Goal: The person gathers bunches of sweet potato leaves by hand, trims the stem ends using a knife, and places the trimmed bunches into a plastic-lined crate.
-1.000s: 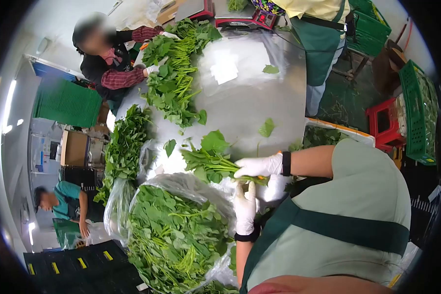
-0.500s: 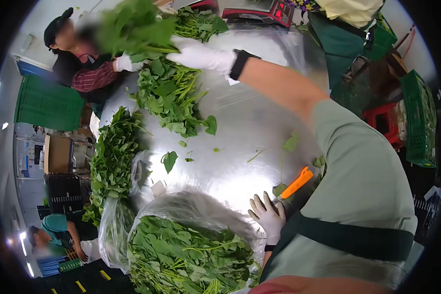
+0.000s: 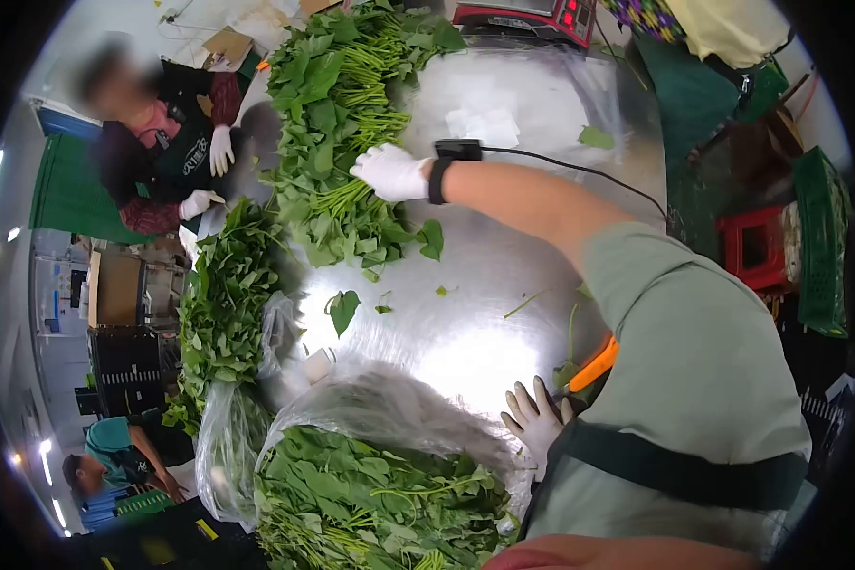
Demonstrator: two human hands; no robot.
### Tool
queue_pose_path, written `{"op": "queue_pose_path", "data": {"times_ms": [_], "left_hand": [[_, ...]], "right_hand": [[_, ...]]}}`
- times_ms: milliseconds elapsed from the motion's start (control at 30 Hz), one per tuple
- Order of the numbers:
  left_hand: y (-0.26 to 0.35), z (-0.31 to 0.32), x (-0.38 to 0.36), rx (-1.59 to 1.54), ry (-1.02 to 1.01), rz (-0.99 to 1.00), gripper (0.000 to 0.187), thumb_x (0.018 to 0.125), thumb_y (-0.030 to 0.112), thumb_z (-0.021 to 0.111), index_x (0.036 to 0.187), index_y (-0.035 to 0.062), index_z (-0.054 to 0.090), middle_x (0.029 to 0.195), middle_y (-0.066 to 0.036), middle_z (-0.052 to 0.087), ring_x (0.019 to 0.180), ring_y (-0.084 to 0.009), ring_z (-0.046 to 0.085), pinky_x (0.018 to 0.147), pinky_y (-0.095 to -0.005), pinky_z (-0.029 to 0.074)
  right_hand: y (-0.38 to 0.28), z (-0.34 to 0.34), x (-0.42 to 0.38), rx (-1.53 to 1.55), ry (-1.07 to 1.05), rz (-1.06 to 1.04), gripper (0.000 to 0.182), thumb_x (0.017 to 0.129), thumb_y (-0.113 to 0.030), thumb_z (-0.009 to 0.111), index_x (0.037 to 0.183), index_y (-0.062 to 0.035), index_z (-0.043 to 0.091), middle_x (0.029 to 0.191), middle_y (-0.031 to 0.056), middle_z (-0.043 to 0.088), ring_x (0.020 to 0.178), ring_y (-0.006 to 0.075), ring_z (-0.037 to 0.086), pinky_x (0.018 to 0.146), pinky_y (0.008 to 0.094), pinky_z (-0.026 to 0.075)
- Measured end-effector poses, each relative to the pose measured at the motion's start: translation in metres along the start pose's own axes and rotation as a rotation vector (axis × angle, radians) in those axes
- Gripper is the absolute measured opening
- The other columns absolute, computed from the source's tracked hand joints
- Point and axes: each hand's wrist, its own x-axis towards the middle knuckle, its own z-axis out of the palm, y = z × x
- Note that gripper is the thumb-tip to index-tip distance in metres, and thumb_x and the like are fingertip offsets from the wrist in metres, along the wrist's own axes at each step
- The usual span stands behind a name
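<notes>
My right hand (image 3: 389, 173), in a white glove, is closed on the stems of a bunch of leafy greens (image 3: 337, 204) lying on the long heap across the metal table (image 3: 399, 323). Its wrist carries a black strap with a small device and cable. My left hand (image 3: 537, 423), also gloved, lies with fingers spread at the table's near edge. Close to its fingertips is an orange-handled knife (image 3: 596, 366), partly covered by my sleeve. Beside that hand, a clear plastic bag (image 3: 361, 394) surrounds a large mass of greens (image 3: 380, 494).
A co-worker's gloved hands (image 3: 220, 150) are across the table. More greens (image 3: 223, 304) are piled along the far edge. A red scale (image 3: 527, 21) stands beyond the heap. To the right are a red stool (image 3: 755, 249) and a green crate (image 3: 822, 242). Loose leaves (image 3: 343, 311) lie about.
The blurred bunch held up between the co-worker and my right hand is no longer raised. The co-worker's hands have drawn back. My right hand has moved lower in the picture, onto the heap.
</notes>
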Motion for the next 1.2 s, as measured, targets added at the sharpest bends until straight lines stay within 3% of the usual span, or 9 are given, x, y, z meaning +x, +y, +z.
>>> {"op": "queue_pose_path", "data": {"times_ms": [100,233,333,433,667,867,933,1067,1200], "left_hand": [[0.002,0.0,-0.003,-0.002,0.007,0.01,0.063,0.082,0.038,0.055,0.137,0.0099,0.042,0.141,-0.023,0.034,0.134,-0.0414,0.026,0.106,-0.0605,0.018],[0.006,-0.002,-0.007,0.003,0.017,0.033,0.062,0.083,0.038,0.054,0.137,0.0095,0.042,0.141,-0.023,0.034,0.134,-0.0421,0.026,0.105,-0.0613,0.018],[0.011,-0.008,-0.009,0.021,0.031,0.048,0.063,0.083,0.036,0.057,0.137,0.0096,0.041,0.141,-0.023,0.034,0.134,-0.0418,0.026,0.105,-0.0602,0.019],[0.009,-0.009,-0.008,0.004,0.031,0.068,0.066,0.081,0.031,0.06,0.138,0.0088,0.038,0.142,-0.023,0.031,0.136,-0.0409,0.023,0.107,-0.0594,0.016],[0.015,-0.038,-0.012,-0.07,0.006,0.04,0.061,0.079,0.025,0.065,0.133,0.0067,0.043,0.139,-0.023,0.036,0.131,-0.0393,0.031,0.109,-0.0497,0.024],[0.042,-0.107,-0.051,-0.437,0.195,-0.03,0.042,0.082,0.013,0.063,0.121,0.0038,0.052,0.129,-0.018,0.048,0.119,-0.036,0.047,0.1,-0.0389,0.04],[0.046,-0.159,-0.061,-0.396,0.307,0.016,0.038,0.082,0.009,0.062,0.118,0.0023,0.054,0.126,-0.019,0.051,0.118,-0.0345,0.049,0.1,-0.0389,0.04],[0.006,-0.229,-0.101,-0.146,0.623,-0.119,0.037,0.08,-0.003,0.057,0.116,-0.0001,0.055,0.12,-0.02,0.056,0.116,-0.0345,0.052,0.1,-0.0383,0.04],[-0.053,-0.259,-0.171,0.007,0.564,-0.248,0.055,0.067,-0.016,0.045,0.119,-0.0003,0.052,0.125,-0.02,0.052,0.12,-0.036,0.048,0.104,-0.0395,0.037]], "right_hand": [[0.008,-0.042,-0.077,0.249,0.246,-0.036,0.028,0.077,-0.016,0.058,0.102,-0.0038,0.059,0.099,0.0139,0.059,0.096,0.031,0.057,0.08,0.0436,0.046],[0.011,-0.085,-0.226,0.341,-0.21,-0.085,0.022,0.081,-0.022,0.055,0.096,-0.0053,0.058,0.096,0.0149,0.055,0.095,0.0324,0.053,0.079,0.044,0.045],[0.0,-0.101,-0.337,0.416,-0.472,-0.069,0.042,0.077,-0.033,0.063,0.109,-0.0071,0.057,0.114,0.0139,0.055,0.105,0.0315,0.051,0.089,0.0435,0.041],[-0.028,-0.095,-0.41,0.437,-0.285,0.029,0.05,0.075,-0.037,0.067,0.115,-0.0097,0.056,0.126,0.0134,0.051,0.118,0.0319,0.046,0.099,0.0456,0.035],[-0.079,-0.079,-0.432,0.39,-0.14,-0.151,0.039,0.073,-0.027,0.068,0.108,-0.0115,0.06,0.129,0.0134,0.049,0.125,0.0313,0.04,0.107,0.0509,0.026],[-0.091,-0.106,-0.421,0.281,-0.121,-0.272,0.031,0.07,-0.019,0.067,0.1,-0.0107,0.062,0.115,0.0095,0.055,0.111,0.0267,0.049,0.099,0.044,0.034],[-0.092,-0.111,-0.416,0.225,-0.378,-0.194,0.027,0.069,-0.019,0.067,0.095,-0.0101,0.061,0.107,0.0073,0.057,0.105,0.0257,0.051,0.093,0.0428,0.036],[-0.091,-0.136,-0.411,0.519,-0.343,0.005,0.024,0.074,-0.016,0.065,0.094,-0.0059,0.059,0.09,0.0114,0.06,0.088,0.0313,0.058,0.08,0.0422,0.045],[-0.097,-0.171,-0.406,0.704,-0.437,0.19,0.025,0.077,-0.013,0.061,0.1,-0.0025,0.057,0.092,0.0139,0.063,0.086,0.0295,0.062,0.077,0.0364,0.049]]}}
